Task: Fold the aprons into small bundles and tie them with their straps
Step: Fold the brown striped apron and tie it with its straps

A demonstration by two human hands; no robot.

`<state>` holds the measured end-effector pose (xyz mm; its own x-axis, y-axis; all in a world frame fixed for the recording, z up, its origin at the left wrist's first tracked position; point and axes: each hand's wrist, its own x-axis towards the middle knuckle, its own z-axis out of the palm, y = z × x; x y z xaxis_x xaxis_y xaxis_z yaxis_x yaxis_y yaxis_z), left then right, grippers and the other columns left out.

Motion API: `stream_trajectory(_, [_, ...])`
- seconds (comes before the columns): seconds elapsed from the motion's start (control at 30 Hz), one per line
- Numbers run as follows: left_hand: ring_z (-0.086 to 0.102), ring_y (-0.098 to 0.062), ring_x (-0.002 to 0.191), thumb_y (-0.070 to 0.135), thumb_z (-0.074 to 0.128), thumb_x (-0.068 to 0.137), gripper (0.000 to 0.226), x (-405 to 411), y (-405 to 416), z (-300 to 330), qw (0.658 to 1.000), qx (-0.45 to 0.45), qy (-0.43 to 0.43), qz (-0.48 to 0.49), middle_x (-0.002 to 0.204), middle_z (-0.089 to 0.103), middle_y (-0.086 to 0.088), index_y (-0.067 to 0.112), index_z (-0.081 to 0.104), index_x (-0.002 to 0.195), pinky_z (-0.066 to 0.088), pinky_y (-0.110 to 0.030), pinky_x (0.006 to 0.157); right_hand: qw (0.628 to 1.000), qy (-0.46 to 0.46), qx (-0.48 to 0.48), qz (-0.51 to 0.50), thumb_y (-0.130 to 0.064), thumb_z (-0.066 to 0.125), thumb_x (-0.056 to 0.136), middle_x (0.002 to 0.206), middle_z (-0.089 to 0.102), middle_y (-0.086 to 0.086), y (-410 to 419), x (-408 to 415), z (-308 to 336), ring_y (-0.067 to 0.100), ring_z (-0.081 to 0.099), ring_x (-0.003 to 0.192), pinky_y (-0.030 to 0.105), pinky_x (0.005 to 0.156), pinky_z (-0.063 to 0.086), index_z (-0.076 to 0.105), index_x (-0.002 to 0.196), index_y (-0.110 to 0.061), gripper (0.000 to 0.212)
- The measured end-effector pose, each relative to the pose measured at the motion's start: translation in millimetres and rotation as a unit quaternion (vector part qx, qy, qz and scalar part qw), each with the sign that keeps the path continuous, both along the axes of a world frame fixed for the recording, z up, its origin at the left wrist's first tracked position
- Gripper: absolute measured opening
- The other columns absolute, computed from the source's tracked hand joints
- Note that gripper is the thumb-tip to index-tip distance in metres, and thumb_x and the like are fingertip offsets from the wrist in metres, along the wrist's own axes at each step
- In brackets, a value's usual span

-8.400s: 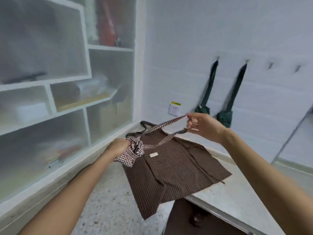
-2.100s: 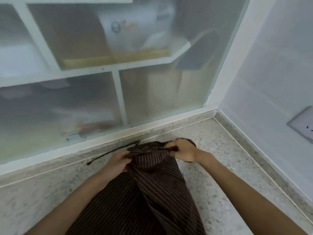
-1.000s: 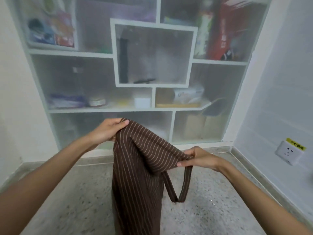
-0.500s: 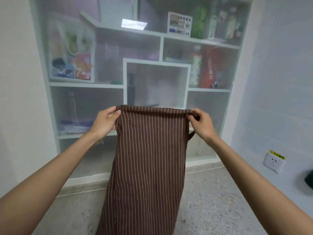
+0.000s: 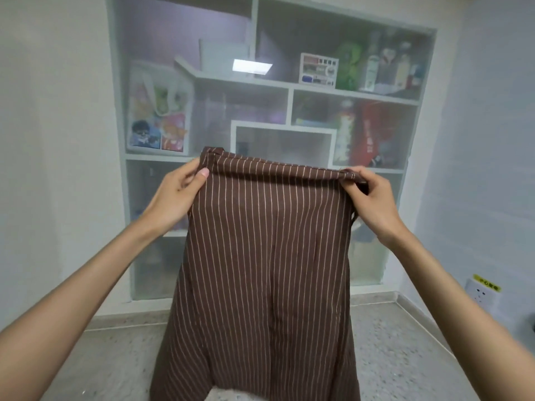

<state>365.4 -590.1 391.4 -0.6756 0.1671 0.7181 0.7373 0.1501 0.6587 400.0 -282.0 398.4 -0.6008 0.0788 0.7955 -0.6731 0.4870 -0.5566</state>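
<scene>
Head view: you hold one brown striped apron (image 5: pixel 260 256) up in front of you, stretched flat between both hands, well above the speckled bench (image 5: pixel 405 357) below. Top edge runs level from left to right; the cloth hangs straight down and its lower end drops out of frame near you.

Left hand (image 5: pixel 176 195): fingers curl round the top left corner, thumb pressed on the near face of the cloth. Right hand (image 5: pixel 370 198): fingers bunched and clamped on the top right corner, with some gathered fabric in the pinch. A thin dark strap (image 5: pixel 353 219) shows just below your right hand, trailing down behind the cloth edge; where the other strap lies, I cannot tell.

Progress, as a judgement: this apron looks narrowed, possibly already doubled lengthwise, since it hangs as a long panel with a faint vertical crease down the middle. Not certain from this angle. It is not yet a small bundle and nothing is tied. Left to do on it: fold or roll the length down until compact, free the straps, wrap them round and knot.

Other aprons: none visible in this frame, so the count done or waiting cannot be read here.

Surroundings: frosted shelf unit (image 5: pixel 269 117) on the far wall with blurred boxes and bottles behind the panels; wall socket (image 5: pixel 482 293) low at far right.
</scene>
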Motion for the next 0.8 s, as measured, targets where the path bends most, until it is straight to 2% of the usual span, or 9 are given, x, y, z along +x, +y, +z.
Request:
stream_trajectory(0.17, [0.063, 0.005, 0.096, 0.016, 0.041, 0.099, 0.030, 7.8, 0.9, 29.5, 1.000, 0.024, 0.004, 0.009, 0.104, 0.066, 0.018, 0.028, 0.053, 0.124, 0.047, -0.007, 0.079, 0.999, 0.009, -0.027, 0.025, -0.012, 0.051, 0.096, 0.070, 0.064, -0.020, -0.8, 0.2, 22.5, -0.008, 0.057, 0.069, 0.009, 0.063, 0.043, 0.063, 0.080, -0.028, 0.025])
stream_trajectory(0.23, [0.064, 0.006, 0.090, 0.016, 0.042, 0.099, 0.028, 5.3, -1.3, 37.3, 1.000, 0.012, -0.006, 0.018, 0.097, 0.068, 0.017, 0.030, 0.057, 0.118, 0.047, -0.006, 0.074, 0.999, 0.010, -0.028, 0.022, -0.013, 0.052, 0.095, 0.073, 0.064, -0.018, -1.0, -4.4, 26.1, -0.007, 0.058, 0.072, 0.011, 0.065, 0.045, 0.063, 0.081, -0.027, 0.023])
stream_trajectory(0.3, [0.065, 0.007, 0.079, 0.014, 0.044, 0.098, 0.026, -11.2, -3.0, 36.9, 0.999, -0.008, -0.042, 0.034, 0.083, 0.071, 0.017, 0.032, 0.060, 0.107, 0.048, -0.006, 0.066, 1.000, -0.013, -0.018, 0.011, -0.016, 0.054, 0.095, 0.079, 0.065, -0.012, 0.2, -23.6, 21.2, -0.001, 0.060, 0.076, 0.017, 0.069, 0.048, 0.064, 0.083, -0.025, 0.019])
stream_trajectory(0.37, [0.064, 0.008, 0.066, 0.011, 0.046, 0.097, 0.022, -40.5, -4.5, 26.5, 0.993, -0.027, -0.099, 0.051, 0.082, 0.069, 0.010, 0.022, 0.062, 0.107, 0.048, -0.006, 0.058, 0.999, -0.048, -0.001, -0.002, -0.016, 0.055, 0.094, 0.080, 0.066, -0.010, 0.8, -52.8, 6.2, 0.003, 0.061, 0.078, 0.021, 0.072, 0.048, 0.066, 0.083, -0.024, 0.017])
stream_trajectory(0.47, [0.057, 0.010, 0.051, 0.008, 0.054, 0.093, 0.013, -101.8, -11.6, -10.8, 0.973, -0.105, -0.176, 0.103, 0.078, 0.061, 0.002, 0.012, 0.065, 0.098, 0.042, -0.002, 0.051, 0.993, -0.117, 0.027, -0.020, -0.011, 0.055, 0.093, 0.084, 0.067, -0.003, -1.7, -105.2, -35.9, 0.006, 0.060, 0.078, 0.016, 0.071, 0.047, 0.068, 0.090, -0.013, 0.014])
stream_trajectory(0.53, [0.047, 0.002, 0.042, 0.011, 0.061, 0.089, 0.010, -148.3, -17.3, -45.4, 0.951, -0.174, -0.213, 0.141, 0.066, 0.052, -0.003, 0.006, 0.066, 0.082, 0.034, -0.007, 0.044, 0.985, -0.160, 0.055, -0.038, -0.011, 0.055, 0.093, 0.087, 0.066, 0.000, -3.3, -142.5, -72.6, 0.006, 0.059, 0.077, 0.013, 0.069, 0.045, 0.067, 0.093, -0.011, 0.013])
stream_trajectory(0.63, [0.034, -0.007, 0.041, 0.020, 0.067, 0.084, 0.024, -217.7, -21.1, -105.5, 0.918, -0.223, -0.275, 0.177, 0.046, 0.041, 0.000, 0.001, 0.061, 0.070, 0.027, -0.022, 0.046, 0.966, -0.226, 0.097, -0.087, -0.015, 0.057, 0.092, 0.079, 0.063, -0.003, -2.4, -205.6, -136.9, 0.015, 0.059, 0.079, 0.027, 0.072, 0.045, 0.061, 0.080, -0.020, 0.014])
stream_trajectory(0.7, [0.040, -0.002, 0.031, 0.020, 0.066, 0.085, 0.026, -258.0, -19.4, -144.8, 0.900, -0.232, -0.320, 0.184, 0.036, 0.049, 0.009, 0.003, 0.063, 0.066, 0.032, -0.018, 0.042, 0.948, -0.272, 0.115, -0.114, -0.018, 0.058, 0.092, 0.077, 0.065, 0.005, 0.1, -247.9, -181.4, 0.024, 0.061, 0.080, 0.035, 0.070, 0.045, 0.062, 0.075, -0.014, 0.018])
stream_trajectory(0.8, [0.055, 0.003, 0.038, 0.016, 0.062, 0.089, 0.018, -313.2, -11.7, -205.6, 0.880, -0.217, -0.392, 0.156, 0.066, 0.071, -0.001, 0.000, 0.067, 0.082, 0.044, -0.018, 0.046, 0.919, -0.292, 0.169, -0.203, -0.024, 0.060, 0.090, 0.085, 0.062, 0.012, -2.2, -303.5, -246.7, 0.029, 0.058, 0.090, 0.031, 0.068, 0.040, 0.068, 0.079, -0.010, 0.019])
